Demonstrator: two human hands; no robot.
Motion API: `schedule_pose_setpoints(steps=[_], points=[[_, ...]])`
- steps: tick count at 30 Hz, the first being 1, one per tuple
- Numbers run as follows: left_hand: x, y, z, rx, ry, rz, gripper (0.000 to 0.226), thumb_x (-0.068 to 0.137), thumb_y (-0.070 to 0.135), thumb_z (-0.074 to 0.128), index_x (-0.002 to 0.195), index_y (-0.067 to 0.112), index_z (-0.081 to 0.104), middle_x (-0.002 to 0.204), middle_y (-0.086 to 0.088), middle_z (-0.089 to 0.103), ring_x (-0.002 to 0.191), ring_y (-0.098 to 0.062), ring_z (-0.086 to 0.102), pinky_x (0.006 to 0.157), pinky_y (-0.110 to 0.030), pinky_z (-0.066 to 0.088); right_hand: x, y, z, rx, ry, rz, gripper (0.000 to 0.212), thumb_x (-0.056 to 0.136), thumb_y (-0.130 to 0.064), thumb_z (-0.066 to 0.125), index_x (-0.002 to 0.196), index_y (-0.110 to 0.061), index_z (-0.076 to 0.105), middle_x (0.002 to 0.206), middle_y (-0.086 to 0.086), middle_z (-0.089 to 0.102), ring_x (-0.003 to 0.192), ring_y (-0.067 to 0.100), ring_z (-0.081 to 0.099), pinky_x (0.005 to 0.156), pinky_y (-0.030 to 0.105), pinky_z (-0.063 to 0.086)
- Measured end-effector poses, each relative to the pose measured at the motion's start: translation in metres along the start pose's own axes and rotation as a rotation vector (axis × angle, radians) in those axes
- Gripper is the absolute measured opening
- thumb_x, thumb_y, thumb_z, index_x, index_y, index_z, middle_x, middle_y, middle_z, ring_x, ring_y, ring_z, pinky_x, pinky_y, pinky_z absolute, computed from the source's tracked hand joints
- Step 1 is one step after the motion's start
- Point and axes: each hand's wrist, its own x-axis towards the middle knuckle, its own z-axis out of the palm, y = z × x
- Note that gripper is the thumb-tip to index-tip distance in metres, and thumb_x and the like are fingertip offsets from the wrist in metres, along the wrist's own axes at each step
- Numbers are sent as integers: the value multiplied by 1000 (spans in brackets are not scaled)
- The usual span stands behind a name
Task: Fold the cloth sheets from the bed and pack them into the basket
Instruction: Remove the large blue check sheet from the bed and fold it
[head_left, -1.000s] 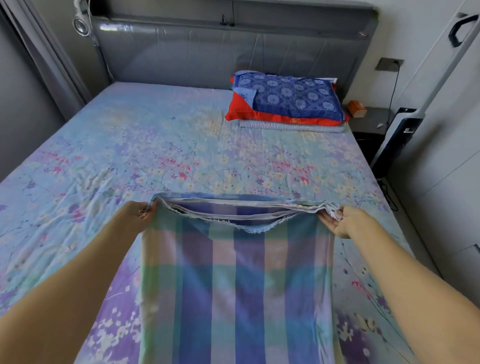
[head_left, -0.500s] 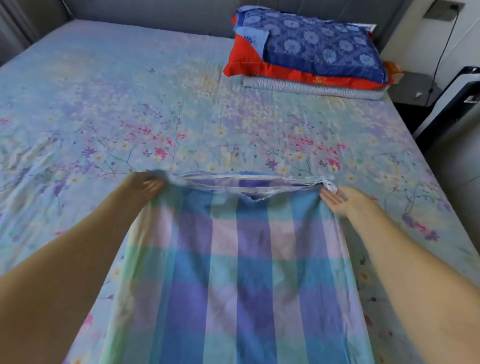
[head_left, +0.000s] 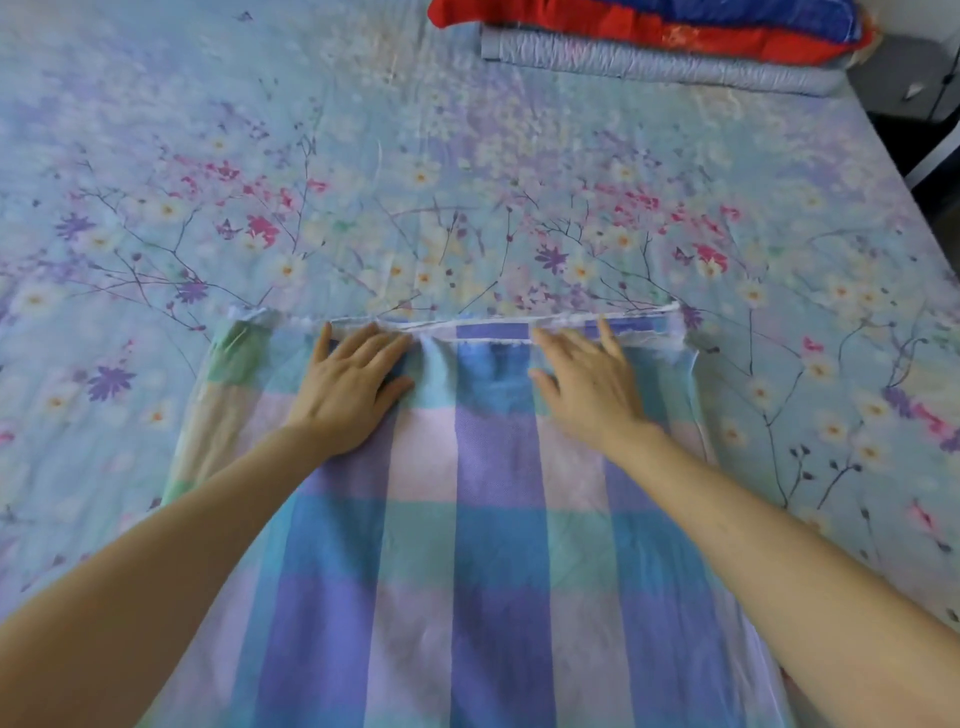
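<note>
While checked sheet (head_left: 498, 519) lies on bed (head_left: 467, 208) — both hands' fingers (head_left: 363, 345) flat, released, pressing it.

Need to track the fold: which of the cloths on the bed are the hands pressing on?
The checked cloth, under both hands, left and right. The floral sheet lies beneath, untouched.

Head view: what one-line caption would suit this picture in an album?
Both hands, left and right, press flat on a folded checked sheet laid on the floral bed.
</note>
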Motion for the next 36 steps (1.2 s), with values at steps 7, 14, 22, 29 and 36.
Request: schedule_pose_setpoints(steps=[7,14,22,29,36], points=[[8,-42,-5,85,95,7,52,87,51,34,90,9,64,87,-14,59,82,-36,55,73,-43,40,-21,89,-1,-135,27,-13,43,86,-50,45,72,-15,64,65,3,60,65,26,57,72,36,27],[20,-55,-11,126,304,29,37,94,30,39,68,7,54,66,-12,54,66,-33,52,66,-37,29,-6,131,-26,-93,82,108,45,92,-30,37,60,-3,52,54,18,56,46,33,53,62,34,31],[38,-43,6,106,41,-405,37,96,43,43,112,13,56,119,-20,49,117,-37,40,105,-52,18,16,85,13,-395,-378,485,28,94,-13,45,118,-10,59,112,22,55,109,37,46,109,50,18],[-83,57,-15,27,101,-29,49,97,39,30,139,18,46,148,-8,39,137,-34,33,110,-62,13,-16,-94,-29,89,-42,252,48,96,-39,32,141,-26,43,144,14,45,134,36,37,111,61,5],[-114,-29,16,17,-144,-126,64,97,55,6,146,23,30,152,0,29,141,-15,25,116,-32,-9,-106,-8,7,-45,-374,459,64,94,-57,18,141,-22,44,149,11,38,137,28,36,108,64,20]])
